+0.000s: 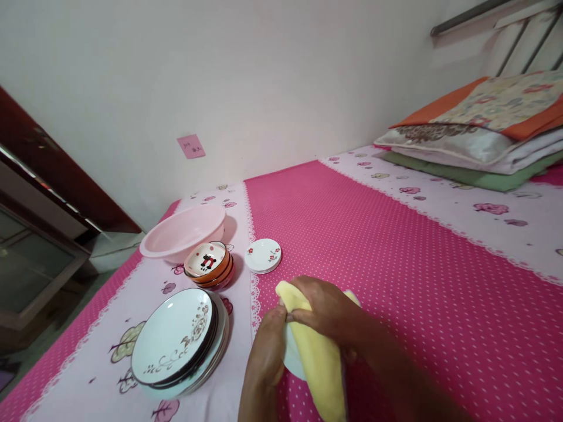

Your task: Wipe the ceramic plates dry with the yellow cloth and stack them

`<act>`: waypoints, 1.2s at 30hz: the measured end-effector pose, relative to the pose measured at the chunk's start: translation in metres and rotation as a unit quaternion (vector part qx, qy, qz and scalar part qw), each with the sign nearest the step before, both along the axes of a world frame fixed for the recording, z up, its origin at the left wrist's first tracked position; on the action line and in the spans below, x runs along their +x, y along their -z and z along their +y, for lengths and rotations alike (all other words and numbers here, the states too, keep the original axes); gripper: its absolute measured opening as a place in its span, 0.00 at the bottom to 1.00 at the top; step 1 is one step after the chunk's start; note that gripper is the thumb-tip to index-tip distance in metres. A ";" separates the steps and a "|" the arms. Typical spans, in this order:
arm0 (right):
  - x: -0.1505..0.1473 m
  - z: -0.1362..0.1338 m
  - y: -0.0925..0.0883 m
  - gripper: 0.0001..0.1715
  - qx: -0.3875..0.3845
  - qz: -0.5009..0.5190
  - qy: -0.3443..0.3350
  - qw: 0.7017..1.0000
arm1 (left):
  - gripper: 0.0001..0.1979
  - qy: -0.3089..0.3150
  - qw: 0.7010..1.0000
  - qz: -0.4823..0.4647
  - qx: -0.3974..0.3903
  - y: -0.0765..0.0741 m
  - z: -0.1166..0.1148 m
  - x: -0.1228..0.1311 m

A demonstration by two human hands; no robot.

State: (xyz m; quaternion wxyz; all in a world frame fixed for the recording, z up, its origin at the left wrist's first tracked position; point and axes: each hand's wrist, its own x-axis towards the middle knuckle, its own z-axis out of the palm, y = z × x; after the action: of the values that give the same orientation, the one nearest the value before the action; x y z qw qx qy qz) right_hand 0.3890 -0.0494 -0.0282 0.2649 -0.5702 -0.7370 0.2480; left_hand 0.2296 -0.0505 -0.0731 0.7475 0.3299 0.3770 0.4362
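Observation:
My left hand (269,343) is closed on the edge of a small white plate (294,354), which is partly covered by cloth. A yellow cloth (323,366) lies over the plate, and my right hand (323,305) grips it near the plate's upper edge. Just beyond my hands sits a short stack of small white saucers (263,255) with red flowers. Left of them are stacked orange-sided bowls (207,261), the top one showing a cat picture. Nearer to me stands a stack of large plates (176,337), the top one white with a brown floral pattern and dark rim.
A pink basin (185,231) stands behind the bowls. Everything rests on a bed with a pink dotted sheet (352,234). Folded bedding and pillows (479,132) are piled at the far right. A pink note (191,146) is on the wall.

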 end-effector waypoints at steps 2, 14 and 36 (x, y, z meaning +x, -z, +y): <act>0.005 0.002 -0.003 0.11 -0.020 0.031 0.012 0.999 | 0.12 0.007 1.000 -0.005 0.006 -0.003 0.000 0.000; 0.004 0.010 0.011 0.21 -0.061 0.312 0.050 0.947 | 0.23 -0.158 0.977 -0.136 -0.034 -0.011 0.004 0.002; 0.029 0.006 0.011 0.08 -0.139 0.323 -0.092 0.932 | 0.15 -0.004 0.996 0.060 0.071 -0.028 -0.003 -0.011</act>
State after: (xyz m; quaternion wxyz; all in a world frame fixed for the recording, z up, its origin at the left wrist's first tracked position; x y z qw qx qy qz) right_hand 0.4181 -0.0437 -0.0389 0.3828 -0.4205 -0.6189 0.5419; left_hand 0.2181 -0.0537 -0.0450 0.6964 0.4065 0.3902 0.4445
